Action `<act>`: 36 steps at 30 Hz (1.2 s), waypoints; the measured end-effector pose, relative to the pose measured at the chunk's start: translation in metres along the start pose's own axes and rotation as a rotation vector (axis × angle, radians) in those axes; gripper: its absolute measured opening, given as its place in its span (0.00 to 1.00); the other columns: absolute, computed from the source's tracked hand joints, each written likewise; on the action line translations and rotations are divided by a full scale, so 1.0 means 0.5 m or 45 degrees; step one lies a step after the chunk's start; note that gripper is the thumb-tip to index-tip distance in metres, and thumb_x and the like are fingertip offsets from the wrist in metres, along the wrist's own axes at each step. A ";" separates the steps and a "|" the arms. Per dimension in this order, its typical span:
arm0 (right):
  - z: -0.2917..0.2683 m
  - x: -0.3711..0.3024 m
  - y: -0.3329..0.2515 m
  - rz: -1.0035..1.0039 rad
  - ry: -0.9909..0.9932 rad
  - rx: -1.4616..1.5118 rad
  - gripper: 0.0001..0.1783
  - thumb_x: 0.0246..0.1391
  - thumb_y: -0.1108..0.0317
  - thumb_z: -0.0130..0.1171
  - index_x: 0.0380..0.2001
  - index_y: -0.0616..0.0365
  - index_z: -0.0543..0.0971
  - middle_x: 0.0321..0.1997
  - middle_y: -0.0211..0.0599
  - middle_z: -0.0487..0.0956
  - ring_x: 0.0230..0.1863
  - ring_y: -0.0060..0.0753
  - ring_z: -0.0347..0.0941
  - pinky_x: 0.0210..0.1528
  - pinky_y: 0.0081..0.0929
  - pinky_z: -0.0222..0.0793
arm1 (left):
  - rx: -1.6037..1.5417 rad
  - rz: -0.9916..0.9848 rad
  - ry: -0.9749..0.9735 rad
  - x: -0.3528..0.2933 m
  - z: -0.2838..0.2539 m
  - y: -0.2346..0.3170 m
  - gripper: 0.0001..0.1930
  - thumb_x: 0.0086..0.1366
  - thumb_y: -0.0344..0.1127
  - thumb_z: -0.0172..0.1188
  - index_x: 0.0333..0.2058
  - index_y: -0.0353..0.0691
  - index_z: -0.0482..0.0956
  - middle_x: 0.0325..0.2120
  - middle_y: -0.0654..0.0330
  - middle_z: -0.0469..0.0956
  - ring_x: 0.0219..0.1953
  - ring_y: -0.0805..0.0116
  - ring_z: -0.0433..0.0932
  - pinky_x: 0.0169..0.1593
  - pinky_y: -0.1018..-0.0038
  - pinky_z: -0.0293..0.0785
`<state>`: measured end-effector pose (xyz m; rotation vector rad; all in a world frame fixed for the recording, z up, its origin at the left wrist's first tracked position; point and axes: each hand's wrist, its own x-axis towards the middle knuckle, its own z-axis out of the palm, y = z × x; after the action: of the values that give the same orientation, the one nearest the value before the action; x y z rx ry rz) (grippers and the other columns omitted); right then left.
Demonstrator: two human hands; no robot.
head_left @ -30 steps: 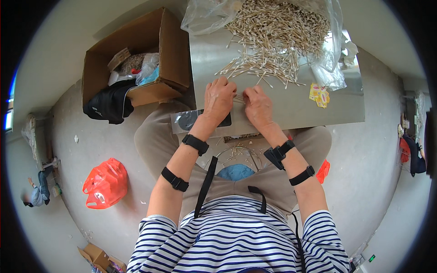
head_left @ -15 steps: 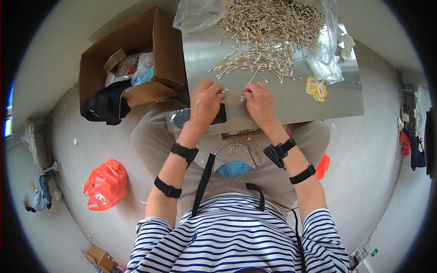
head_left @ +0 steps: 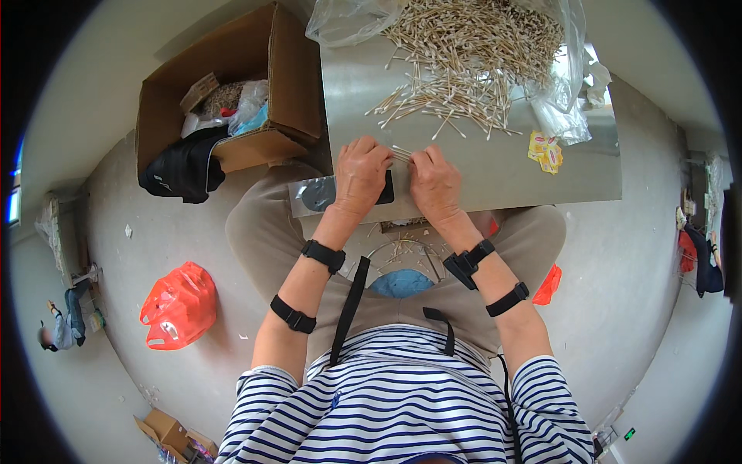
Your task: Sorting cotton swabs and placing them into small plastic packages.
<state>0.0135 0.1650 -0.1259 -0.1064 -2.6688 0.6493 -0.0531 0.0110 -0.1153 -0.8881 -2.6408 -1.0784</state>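
Observation:
Over the near part of a metal-topped table (head_left: 495, 174), my left hand (head_left: 361, 172) and my right hand (head_left: 434, 182) are close together. Both have their fingers closed on a few cotton swabs (head_left: 401, 153), which span the small gap between them. How many swabs sit inside the fingers is hidden. Just beyond my hands lies a large loose heap of cotton swabs (head_left: 471, 46), its near edge spread out over the metal. A dark phone (head_left: 387, 188) and a clear plastic bag (head_left: 309, 196) lie partly beneath my left hand and wrist.
Small yellow printed cards (head_left: 546, 151) lie right of my hands, near clear plastic bags (head_left: 563, 120). Left of the table stands an open cardboard box (head_left: 297, 85) with a black cloth (head_left: 182, 170) over its edge. A red plastic bag (head_left: 182, 305) rests on the floor.
My hands have come closer together, narrowing the gap across the swabs. The whole view has shifted slightly, so the table appears a little farther right.

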 end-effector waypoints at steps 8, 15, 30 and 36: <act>0.000 -0.008 0.004 -0.036 -0.034 0.039 0.05 0.49 0.73 0.62 0.27 0.54 0.75 0.33 0.38 0.72 0.31 0.48 0.76 0.33 0.42 0.73 | 0.028 0.011 -0.008 -0.007 0.009 0.001 0.05 0.54 0.28 0.68 0.30 0.43 0.83 0.30 0.60 0.75 0.36 0.53 0.76 0.42 0.61 0.70; -0.012 0.017 0.017 0.169 0.024 0.141 0.04 0.53 0.74 0.63 0.31 0.53 0.79 0.33 0.38 0.74 0.32 0.49 0.76 0.33 0.42 0.72 | 0.016 0.004 -0.018 0.000 0.012 0.005 0.05 0.54 0.28 0.68 0.29 0.42 0.82 0.30 0.59 0.75 0.37 0.53 0.76 0.41 0.60 0.70; -0.011 0.083 0.063 0.475 -0.039 -0.228 0.14 0.51 0.60 0.71 0.31 0.54 0.78 0.35 0.41 0.80 0.33 0.50 0.81 0.33 0.42 0.78 | 0.087 -0.084 0.134 0.087 0.016 -0.012 0.05 0.55 0.31 0.70 0.29 0.40 0.82 0.27 0.55 0.78 0.31 0.49 0.78 0.36 0.56 0.74; -0.005 0.041 0.077 0.496 0.018 -0.233 0.10 0.51 0.63 0.69 0.31 0.54 0.78 0.33 0.41 0.80 0.32 0.50 0.81 0.32 0.43 0.78 | 0.344 -0.175 -0.013 0.109 0.038 -0.040 0.06 0.58 0.34 0.66 0.26 0.42 0.78 0.30 0.57 0.77 0.36 0.52 0.79 0.40 0.56 0.71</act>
<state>-0.0052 0.2037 -0.1339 -0.6917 -2.7092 0.5103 -0.1075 0.0383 -0.1218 -0.6680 -2.8012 -0.7181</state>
